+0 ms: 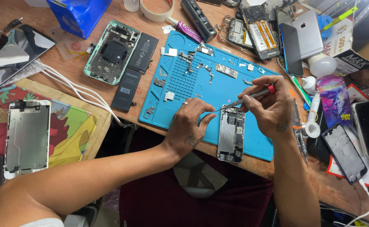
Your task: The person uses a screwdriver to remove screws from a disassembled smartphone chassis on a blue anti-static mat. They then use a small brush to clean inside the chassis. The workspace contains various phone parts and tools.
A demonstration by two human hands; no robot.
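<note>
- Right hand (268, 107): fingers clenched around a thin screwdriver (251, 96) with a red cap at its upper end. The shaft slants down to the left, and its tip meets the top edge of the opened phone chassis (231, 134).
- Left hand (189, 126): fingers loosely curled and holding nothing, with the fingertips resting on the blue repair mat (218, 84) just beside the chassis' upper left corner. One finger carries a ring.
- Opened phone chassis: lies lengthwise near the front edge of the mat, between the two hands, with its internal parts exposed.
- Blue repair mat: lies on the wooden bench (109, 17). Small loose parts and brackets sit in its upper half.
- Left of the mat: two black batteries (135, 69) lie beside a green-edged phone housing (112, 52), which is open side up.
- Far left: a silver metal phone plate (27, 136) rests on a colourful printed cloth (73, 126).
- Behind the mat: a roll of tape (157, 10) and several dismantled phones (258, 33).
- Right of the mat: a black phone frame (344, 153) lies well apart from the chassis.
</note>
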